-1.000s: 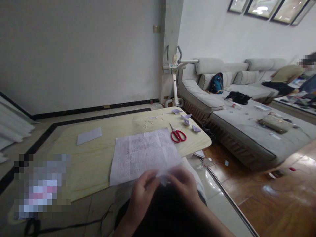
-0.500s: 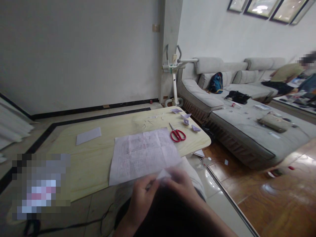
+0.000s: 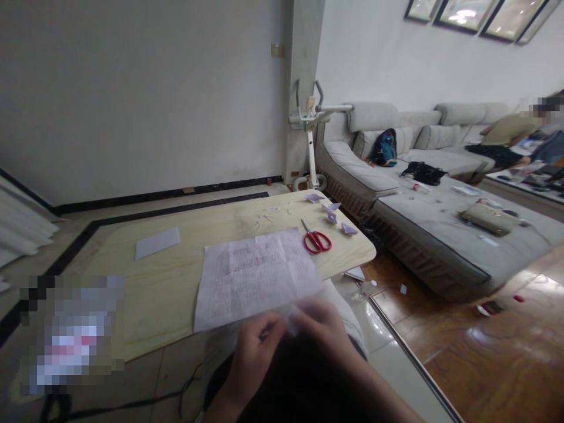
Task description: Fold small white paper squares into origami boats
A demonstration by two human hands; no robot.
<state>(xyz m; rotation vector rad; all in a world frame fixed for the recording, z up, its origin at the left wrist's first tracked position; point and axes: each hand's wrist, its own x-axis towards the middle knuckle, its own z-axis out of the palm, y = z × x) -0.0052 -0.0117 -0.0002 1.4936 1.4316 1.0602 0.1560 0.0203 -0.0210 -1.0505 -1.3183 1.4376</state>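
Note:
Close to my lap, my left hand [image 3: 261,336] pinches a small piece of folded paper [image 3: 292,323] from the left. From the other side my right hand [image 3: 321,323] grips the same paper; its fingers are smeared by motion. Much of the paper is hidden by the fingers. Just beyond my hands, a large creased printed sheet [image 3: 255,279] lies flat on the wooden table [image 3: 167,299]. Red-handled scissors [image 3: 317,239] rest to its right with the blades slightly apart. Several small folded paper pieces [image 3: 331,217] sit near the table's far right corner.
Thin paper strips [image 3: 264,217] lie behind the sheet, and a blank rectangular paper [image 3: 157,242] is at the left. A blurred-out device occupies the left corner. To the right stand a grey sofa [image 3: 423,235] with bags and a seated person [image 3: 506,132].
The paper between my fingers has shifted, and its pointed tip shows less than before. My right hand has turned slightly over it. Things on the table have stayed put.

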